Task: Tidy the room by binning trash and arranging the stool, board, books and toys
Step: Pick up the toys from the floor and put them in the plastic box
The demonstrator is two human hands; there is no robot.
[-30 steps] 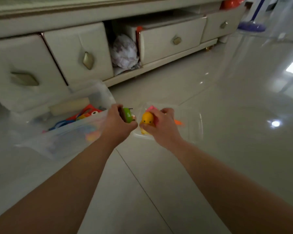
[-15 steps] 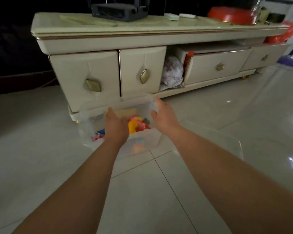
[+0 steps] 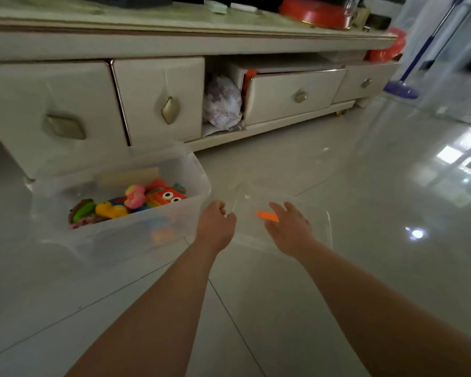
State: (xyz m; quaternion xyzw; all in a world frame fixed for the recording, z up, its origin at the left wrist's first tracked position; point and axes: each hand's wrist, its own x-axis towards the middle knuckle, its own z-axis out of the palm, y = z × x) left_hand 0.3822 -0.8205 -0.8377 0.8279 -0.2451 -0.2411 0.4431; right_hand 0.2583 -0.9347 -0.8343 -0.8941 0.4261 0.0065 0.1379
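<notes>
Clear plastic bin (image 3: pixel 191 170) of toys (image 3: pixel 131 201) sits left, against the cabinet (image 3: pixel 158 85). Beside its right edge, left hand (image 3: pixel 215 227) curls empty; right hand (image 3: pixel 290 229), fingers apart, reaches the orange piece (image 3: pixel 267 216) on the clear lid (image 3: pixel 321 227). Bare floor (image 3: pixel 392 268) spreads right and near.

open floor (image 3: pixel 378 213) right of the lid (image 3: pixel 305 210), toy bin (image 3: pixel 191 170) blocking left, cabinet (image 3: pixel 152 110) walling the back

Dim and a bit blurry all over, with bright window light bouncing off the shiny floor (image 3: pixel 392 186) on the right, one small white glare dot, and bent, stretched edges.
</notes>
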